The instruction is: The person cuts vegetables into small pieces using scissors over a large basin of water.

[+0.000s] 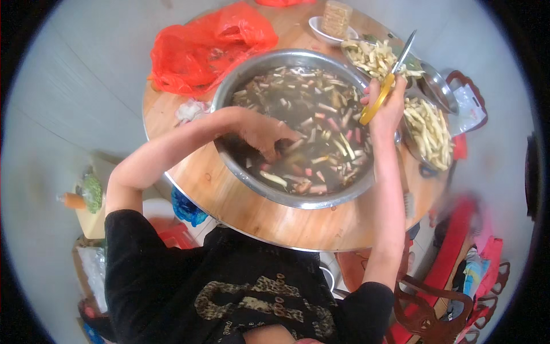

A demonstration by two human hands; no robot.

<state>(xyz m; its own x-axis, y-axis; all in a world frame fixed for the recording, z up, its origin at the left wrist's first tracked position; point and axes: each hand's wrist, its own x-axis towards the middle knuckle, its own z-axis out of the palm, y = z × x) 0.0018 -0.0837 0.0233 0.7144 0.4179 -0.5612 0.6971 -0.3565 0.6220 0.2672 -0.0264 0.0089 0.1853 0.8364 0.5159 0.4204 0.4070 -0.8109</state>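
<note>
A large round metal basin (296,205) stands before me on a round wooden table. Dark water fills it, with many cut root or stem pieces (328,124) floating, pale and pinkish. My left hand (270,135) dips into the water at the basin's left middle, its fingertips partly hidden; whether they hold a piece is unclear. Over the basin's right rim, my right hand (384,101) grips scissors (380,101) with yellow handles, blades pointing up and away. Beside that hand are two heaps of pale peeled roots, one (371,58) behind it and one (429,133) to its right.
A red plastic bag (206,51) lies behind the basin at left, near a crumpled white cloth or tissue (192,111). At the back, a white bowl (318,28) holds a stacked tan block. A metal bowl (439,88) leans at right. Chairs (434,318) stand below right.
</note>
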